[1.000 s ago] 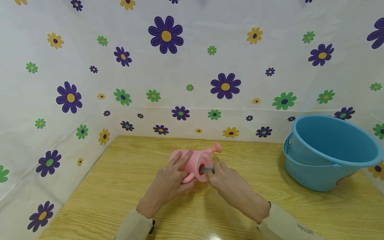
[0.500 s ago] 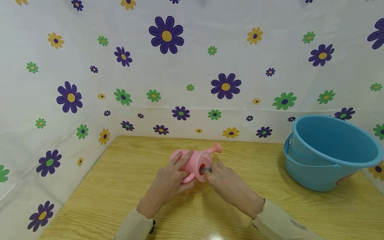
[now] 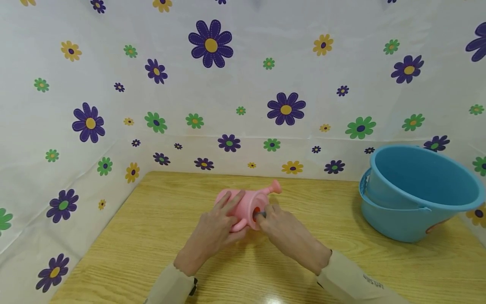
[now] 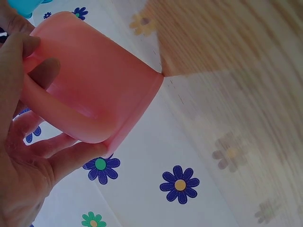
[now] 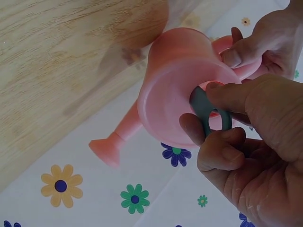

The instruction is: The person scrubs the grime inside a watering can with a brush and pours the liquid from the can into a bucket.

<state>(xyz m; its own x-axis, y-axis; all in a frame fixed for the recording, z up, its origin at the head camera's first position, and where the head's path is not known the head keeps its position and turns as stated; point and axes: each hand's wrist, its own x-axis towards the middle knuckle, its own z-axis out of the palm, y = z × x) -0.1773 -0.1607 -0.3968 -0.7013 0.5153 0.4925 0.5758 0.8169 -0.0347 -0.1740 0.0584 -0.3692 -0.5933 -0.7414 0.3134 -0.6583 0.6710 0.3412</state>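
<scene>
Head view: at six o'clock from centre, the can is gripped by the spread left hand; partly inside, towards four o'clock, a tool is pinched by the right hand.

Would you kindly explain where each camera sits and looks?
Head: on the head, facing forward and down; left hand, right hand, sleeves show.
Left wrist: on that wrist, facing the pink watering can; mainly the left hand shows.
Right wrist: on that wrist, facing the grey looped handle; both hands show.
Both wrist views share that can.
</scene>
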